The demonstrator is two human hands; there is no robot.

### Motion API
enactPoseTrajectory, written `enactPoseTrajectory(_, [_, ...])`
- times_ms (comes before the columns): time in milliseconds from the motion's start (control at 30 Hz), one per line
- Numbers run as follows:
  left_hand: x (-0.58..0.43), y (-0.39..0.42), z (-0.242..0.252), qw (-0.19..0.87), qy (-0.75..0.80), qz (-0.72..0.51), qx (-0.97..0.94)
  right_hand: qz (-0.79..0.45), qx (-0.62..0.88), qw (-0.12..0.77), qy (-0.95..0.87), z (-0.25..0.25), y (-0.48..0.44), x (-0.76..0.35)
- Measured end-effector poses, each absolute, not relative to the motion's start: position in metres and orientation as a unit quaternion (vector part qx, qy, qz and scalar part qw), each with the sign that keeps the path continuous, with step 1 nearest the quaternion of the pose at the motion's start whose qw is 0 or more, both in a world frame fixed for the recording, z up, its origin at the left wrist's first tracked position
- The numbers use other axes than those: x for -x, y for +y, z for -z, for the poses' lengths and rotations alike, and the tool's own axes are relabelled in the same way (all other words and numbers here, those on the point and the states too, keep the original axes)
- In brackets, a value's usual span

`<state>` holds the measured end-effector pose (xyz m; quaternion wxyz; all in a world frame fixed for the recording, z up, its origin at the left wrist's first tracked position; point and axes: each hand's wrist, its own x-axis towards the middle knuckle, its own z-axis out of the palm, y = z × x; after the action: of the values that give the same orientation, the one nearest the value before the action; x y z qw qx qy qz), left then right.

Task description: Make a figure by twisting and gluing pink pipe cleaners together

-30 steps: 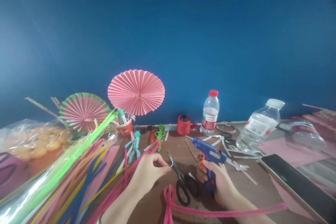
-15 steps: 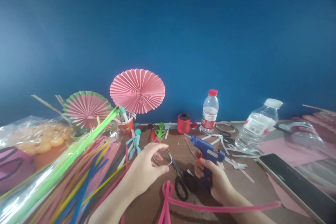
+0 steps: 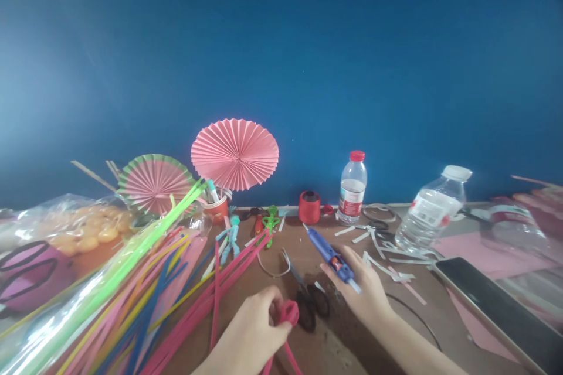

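Pinched in my left hand (image 3: 257,322) is a looped pink pipe cleaner (image 3: 289,312), its strands trailing down toward the bottom of the view. My right hand (image 3: 358,284) grips a blue glue gun (image 3: 331,255), its nozzle pointing up and to the left. Between the hands lie black-handled scissors (image 3: 305,299) on the brown table (image 3: 316,357). A thin white loop (image 3: 275,272) rests beside the scissor tips. Left of my left hand spreads a bundle of pink pipe cleaners (image 3: 206,287).
Loose pipe cleaners and a green bunch (image 3: 145,263) cover the left side. Along the back stand a pen cup (image 3: 216,211), a red spool (image 3: 309,208) and a red-capped bottle (image 3: 352,187). To the right are a white-capped bottle (image 3: 433,211), paper strips and a phone (image 3: 497,310).
My left hand has come down and taken hold of the pink pipe cleaner loop. The glue gun in my right hand has turned, its nozzle shifting slightly left.
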<state>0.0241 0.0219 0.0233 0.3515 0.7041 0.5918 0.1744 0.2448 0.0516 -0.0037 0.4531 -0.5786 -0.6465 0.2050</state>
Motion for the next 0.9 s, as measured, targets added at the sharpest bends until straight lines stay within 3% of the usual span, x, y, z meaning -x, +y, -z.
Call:
enactPoseTrajectory(100, [-0.025,0.022,-0.032,0.449,0.564,-0.234,-0.653,-0.067,0.609,0.311,-0.727,0.000,0.056,-0.254])
enactPoseTrajectory(200, [-0.025,0.022,-0.033,0.541,0.520,-0.297,-0.590,-0.006,0.648,0.244,-0.721,0.004,0.060,-0.258])
enactPoseTrajectory(433, [-0.030,0.016,-0.026,0.739,0.341,-0.435,-0.386,-0.015,0.651,0.256,-0.714,0.011,0.062,-0.255])
enactPoseTrajectory(567, [-0.038,0.015,-0.012,0.795,0.328,-0.431,-0.272,-0.022,0.577,0.351,-0.737,0.003,0.051,-0.246])
enactPoseTrajectory(700, [-0.041,0.016,0.003,0.807,0.304,-0.433,-0.261,-0.183,0.453,0.454,-0.745,-0.003,0.033,-0.230])
enactPoseTrajectory(900, [-0.040,0.017,0.013,0.818,0.280,-0.435,-0.251,-0.418,0.500,0.477,-0.589,-0.008,0.013,-0.203])
